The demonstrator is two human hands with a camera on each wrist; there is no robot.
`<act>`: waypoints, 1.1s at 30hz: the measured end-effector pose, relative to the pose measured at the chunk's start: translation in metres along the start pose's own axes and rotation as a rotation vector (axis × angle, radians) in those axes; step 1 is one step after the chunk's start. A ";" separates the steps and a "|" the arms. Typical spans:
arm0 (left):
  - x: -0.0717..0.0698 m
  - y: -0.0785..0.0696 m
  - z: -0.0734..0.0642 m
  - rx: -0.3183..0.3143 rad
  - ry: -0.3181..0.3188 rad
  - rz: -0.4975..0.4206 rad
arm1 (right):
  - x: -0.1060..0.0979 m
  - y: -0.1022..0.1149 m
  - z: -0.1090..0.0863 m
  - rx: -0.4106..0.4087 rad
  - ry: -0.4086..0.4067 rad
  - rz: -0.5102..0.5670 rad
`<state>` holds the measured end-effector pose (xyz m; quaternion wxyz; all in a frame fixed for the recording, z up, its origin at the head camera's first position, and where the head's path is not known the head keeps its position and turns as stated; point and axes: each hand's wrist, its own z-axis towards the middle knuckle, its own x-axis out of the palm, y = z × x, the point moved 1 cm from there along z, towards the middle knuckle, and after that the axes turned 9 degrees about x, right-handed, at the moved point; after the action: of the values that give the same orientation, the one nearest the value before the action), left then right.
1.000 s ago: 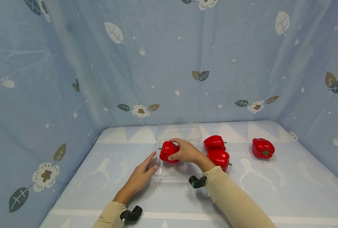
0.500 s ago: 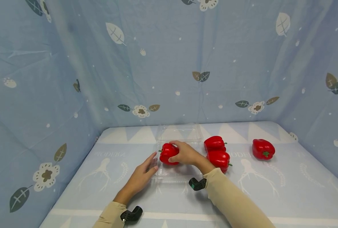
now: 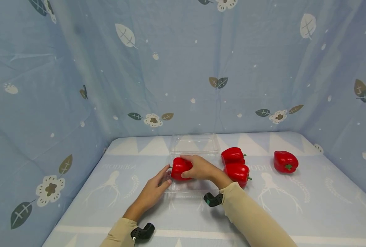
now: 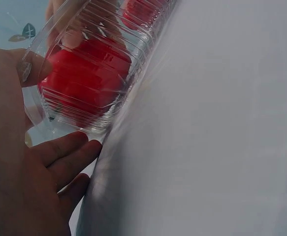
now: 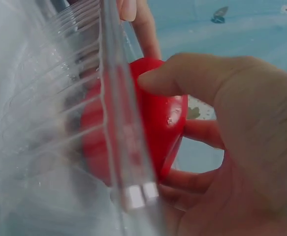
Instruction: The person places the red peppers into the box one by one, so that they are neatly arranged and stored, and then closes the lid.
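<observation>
My right hand (image 3: 200, 167) grips a red bell pepper (image 3: 179, 168), its thumb on the near side and fingers round the far side. In the head view the pepper lies at the left end of a clear plastic clamshell container (image 3: 198, 186), its green stem pointing left. Beside the container's left wall is my left hand (image 3: 152, 190), thumb and fingers spread apart with the fingers fairly straight. The left wrist view shows the thumb at the clear rim and fingertips (image 4: 86, 147) right at the outer wall. Through the plastic, the pepper (image 4: 84, 78) shows inside.
Two more red bell peppers, a far one (image 3: 233, 155) and a near one (image 3: 238, 173), lie at the container's right side. Another pepper (image 3: 285, 162) lies farther right on the patterned tablecloth (image 3: 312, 206). The container's lid (image 3: 195, 142) is folded back. Blue curtains (image 3: 183, 61) surround the table.
My right hand has brought the pepper slightly toward me and to the left, close to the container's left wall. My left hand has stayed in place.
</observation>
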<state>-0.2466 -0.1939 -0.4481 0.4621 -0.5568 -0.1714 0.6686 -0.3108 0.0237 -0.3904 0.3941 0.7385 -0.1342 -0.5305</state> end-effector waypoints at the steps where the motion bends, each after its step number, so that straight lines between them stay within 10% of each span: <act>1: 0.000 0.000 0.000 0.006 -0.002 0.001 | 0.000 0.000 0.000 -0.003 0.004 -0.011; 33: 0.001 0.001 0.000 0.001 -0.004 -0.005 | -0.002 -0.001 -0.004 0.086 -0.140 -0.115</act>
<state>-0.2464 -0.1932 -0.4496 0.4636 -0.5549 -0.1736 0.6686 -0.3087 0.0273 -0.3893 0.3205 0.7224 -0.1413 -0.5962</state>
